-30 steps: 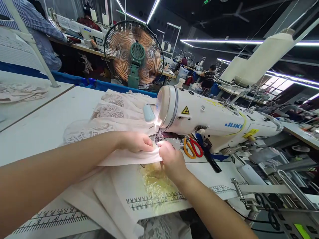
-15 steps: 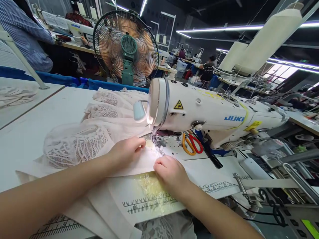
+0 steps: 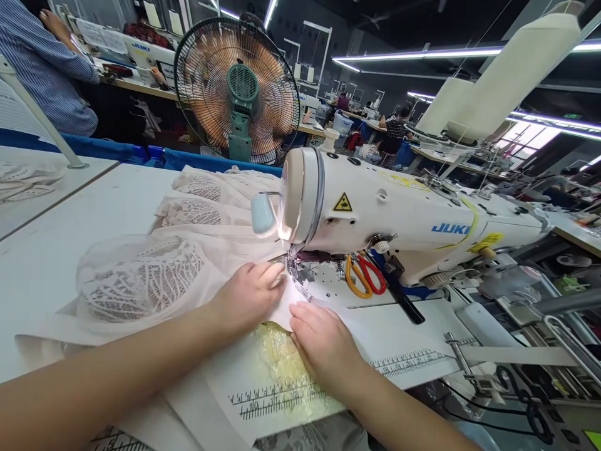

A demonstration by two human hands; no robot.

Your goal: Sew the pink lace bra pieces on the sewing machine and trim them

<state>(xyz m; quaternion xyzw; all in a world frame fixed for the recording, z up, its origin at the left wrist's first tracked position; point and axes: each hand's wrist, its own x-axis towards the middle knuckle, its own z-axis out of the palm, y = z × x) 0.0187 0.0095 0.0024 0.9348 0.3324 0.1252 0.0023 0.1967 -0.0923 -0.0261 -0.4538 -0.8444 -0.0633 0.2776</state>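
A white sewing machine (image 3: 366, 200) stands ahead, its presser foot (image 3: 293, 266) down at the lit needle area. Pale pink fabric (image 3: 230, 247) with lace panels (image 3: 145, 282) spreads from the foot toward the left and over the table's front edge. My left hand (image 3: 253, 293) is closed on this fabric, its fingers bent right beside the foot. Nearer to me, my right hand (image 3: 323, 338) pinches the cloth's edge between thumb and fingers, just below a small metal guide (image 3: 303, 290). The fingertips of both hands are partly hidden.
Orange- and red-handled scissors (image 3: 365, 275) and a black-handled tool (image 3: 406, 300) lie under the machine arm. Printed ruler tape (image 3: 277, 398) runs along the front edge. A large fan (image 3: 239, 94) stands behind the table. Thread cones (image 3: 516, 69) rise at right. Another person (image 3: 47, 69) sits far left.
My left hand has moved forward and right, closer to the presser foot, drawing the fabric's near edge up with it. My right hand has stayed nearly in place.
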